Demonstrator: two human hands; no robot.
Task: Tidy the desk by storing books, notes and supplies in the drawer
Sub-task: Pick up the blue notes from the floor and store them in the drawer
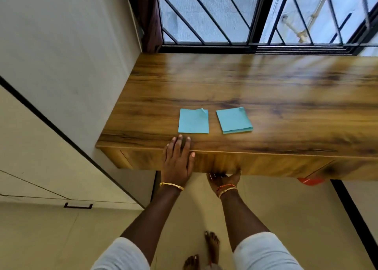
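Note:
Two light-blue sticky-note pads lie side by side near the front of the wooden desk (266, 81): the left pad (193, 121) and the thicker right pad (234, 120), each with a curled top corner. My left hand (178, 160) rests flat on the desk's front edge just below the left pad, fingers spread, holding nothing. My right hand (224, 177) reaches under the bottom edge of the drawer front (266, 165), palm up, its fingers hooked behind the panel and hidden. The drawer is shut.
A barred window (255, 14) runs behind the desk, with a dark curtain (147, 18) at its left. White cabinets (51, 147) with a dark handle (78, 206) stand to the left. A red object (311, 181) shows under the desk at right. My bare feet are on the floor.

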